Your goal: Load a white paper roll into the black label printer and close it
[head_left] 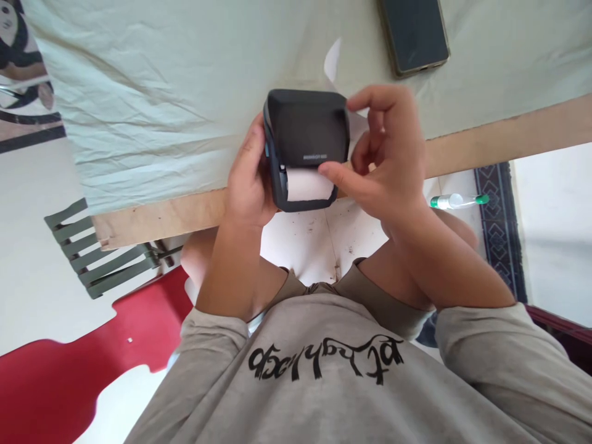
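A small black printer [306, 132] sits at the table's near edge with a white paper roll [309, 184] showing in its open bay. My left hand [250, 179] grips the printer's left side. My right hand [386, 154] is at its right side, the thumb pressing on the paper roll and the fingers curled over the top right corner. A strip of white paper [333, 61] pokes out behind the printer.
The table wears a pale green cloth [161, 92] with a bare wooden edge [509, 135]. A dark phone [414, 34] lies at the far right. A green-capped marker [457, 200] lies on the floor, and a red chair [69, 376] stands at lower left.
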Motion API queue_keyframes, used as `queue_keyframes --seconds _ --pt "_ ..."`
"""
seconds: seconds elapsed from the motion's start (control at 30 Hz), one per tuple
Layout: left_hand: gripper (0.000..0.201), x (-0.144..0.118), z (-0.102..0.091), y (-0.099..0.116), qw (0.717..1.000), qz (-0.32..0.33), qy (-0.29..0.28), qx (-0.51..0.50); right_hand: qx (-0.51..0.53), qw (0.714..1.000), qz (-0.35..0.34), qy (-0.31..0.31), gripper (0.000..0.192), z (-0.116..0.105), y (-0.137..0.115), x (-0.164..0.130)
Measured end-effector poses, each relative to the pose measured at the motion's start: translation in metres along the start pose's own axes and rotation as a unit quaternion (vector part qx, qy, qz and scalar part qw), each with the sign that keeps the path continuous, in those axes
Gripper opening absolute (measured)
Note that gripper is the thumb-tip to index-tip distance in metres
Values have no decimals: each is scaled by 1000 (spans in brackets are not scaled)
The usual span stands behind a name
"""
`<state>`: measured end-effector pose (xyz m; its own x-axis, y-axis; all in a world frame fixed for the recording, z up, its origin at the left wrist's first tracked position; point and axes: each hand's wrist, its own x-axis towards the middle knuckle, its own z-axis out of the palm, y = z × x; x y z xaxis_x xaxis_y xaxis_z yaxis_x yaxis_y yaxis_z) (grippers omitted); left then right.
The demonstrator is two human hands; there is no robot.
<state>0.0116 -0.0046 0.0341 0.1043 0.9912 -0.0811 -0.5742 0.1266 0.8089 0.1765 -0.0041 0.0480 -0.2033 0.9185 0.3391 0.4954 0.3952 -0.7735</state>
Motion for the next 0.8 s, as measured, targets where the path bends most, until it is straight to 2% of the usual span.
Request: queue_keyframes --seconds 0.07,0.13,0.2,0.27,0.33,0.4,0.47,0.53,0.67,0.73,0.8 --pt "26 -2 3 2 1000 -5 -6 -9 -43 997 -20 58 33 -2 -7 4" --pt "22 -3 3 3 1000 -3 -10 -3 -33 993 -44 104 21 -3 -16 10" --pt "23 -2 2 3 1000 -4 -10 4 5 991 -54 118 14 -6 -24 17" --pt "24 -1 0 3 1000 -1 -20 7 13 993 -49 107 10 -9 -28 23" --pt "24 0 -3 1 999 10 -39 11 -51 994 -63 77 5 -11 -29 28" --pt "24 1 -5 -2 998 21 -49 21 -168 983 -78 9 5 -12 -28 32" --pt "25 2 -7 -4 998 22 -45 33 -282 953 -73 -78 14 -12 -28 33" --pt "27 3 -10 -5 998 24 -41 42 -347 924 -58 -148 18 -11 -31 34" --pt "26 4 -13 -4 995 25 -74 68 -371 902 -42 -217 27 -13 -39 37" --pt "22 3 -11 -2 995 10 -73 69 -347 913 -37 -212 31 -15 -40 38" --pt "21 1 -8 -1 998 -2 -46 51 -268 942 -36 -198 32 -21 -38 38"
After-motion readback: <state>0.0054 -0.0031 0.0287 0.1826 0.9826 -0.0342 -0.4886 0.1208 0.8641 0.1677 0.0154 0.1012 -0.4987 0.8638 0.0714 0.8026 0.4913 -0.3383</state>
